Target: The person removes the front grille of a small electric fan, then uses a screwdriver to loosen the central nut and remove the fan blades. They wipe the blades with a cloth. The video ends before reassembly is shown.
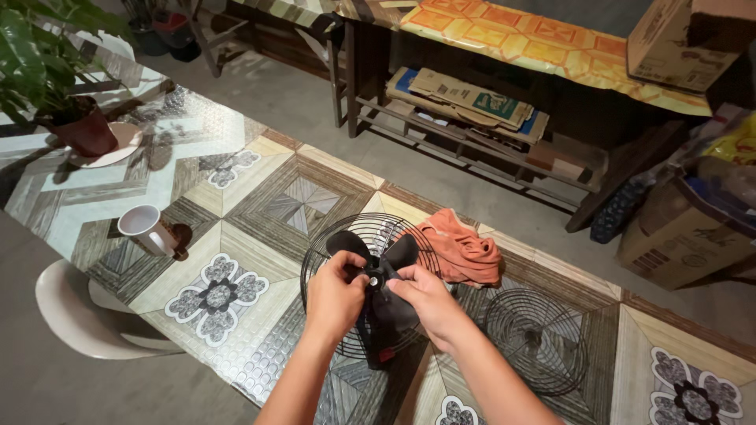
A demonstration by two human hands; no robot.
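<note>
Fingertips of both hands meet at the small hub cap point(372, 278) in the middle of the black fan blade point(376, 260) — thumb and forefinger of each hand pinch in on it from either side. Left hand point(334, 295) comes in from the left with its other fingers curled under the blade; right hand point(424, 299) comes in from the right, knuckles up, remaining fingers folded. Whether the cap is gripped tight or just touched cannot be told.

The blade sits inside the rear wire guard point(331, 236), a round black cage, with the dark fan body point(379, 346) below it between the forearms. All of it rests on the patterned table point(236, 228), near its front edge.

Around it: an orange cloth point(461, 250) just beside the guard on the right, partly behind it. The second wire guard point(535, 340) lies flat on the table further right — apart from the fan. A white mug point(146, 228) lies tipped to the left, well apart. Potted plant point(75, 118) on a saucer at far left. White chair point(75, 315) below the table edge. Cardboard boxes point(685, 236) on the floor at right.
</note>
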